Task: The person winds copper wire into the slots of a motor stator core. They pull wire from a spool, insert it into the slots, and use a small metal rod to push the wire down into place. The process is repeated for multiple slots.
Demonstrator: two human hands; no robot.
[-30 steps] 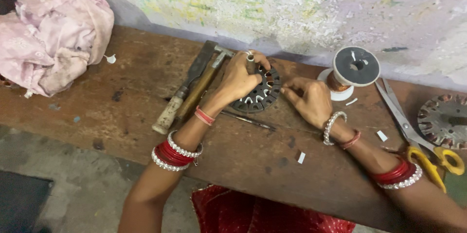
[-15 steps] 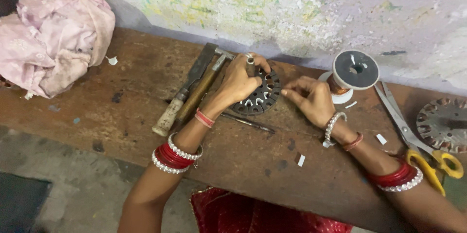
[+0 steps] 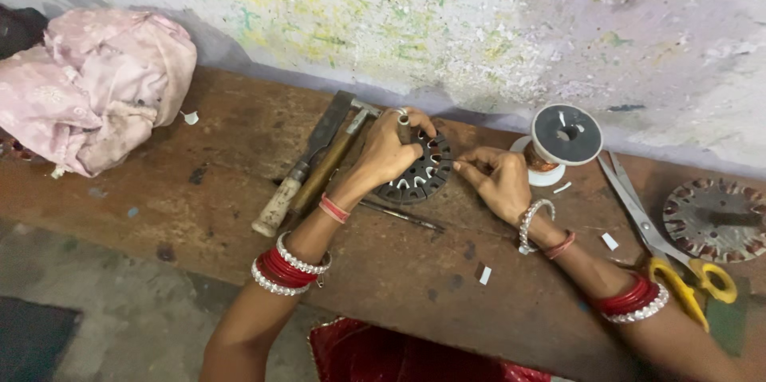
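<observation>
1. We see the left hand (image 3: 388,152) reaching forward from a bent wrist, its fingers curled over the near-left rim of a dark slotted metal ring (image 3: 419,170), which lies flat on the wooden counter (image 3: 199,190) close to the wall.
2. The right hand (image 3: 496,181) comes in from the right, palm down, fingertips pressed together in a pinch at the ring's right edge; what they pinch is too small for us to tell.
3. Both forearms carry red and silver bangles.
4. Just left of the left hand lie a hammer (image 3: 315,174) and a flat file (image 3: 327,130).
5. A wire spool (image 3: 562,142) stands just beyond the right hand.
6. Yellow-handled scissors (image 3: 666,250) lie to the right of the right forearm.
</observation>
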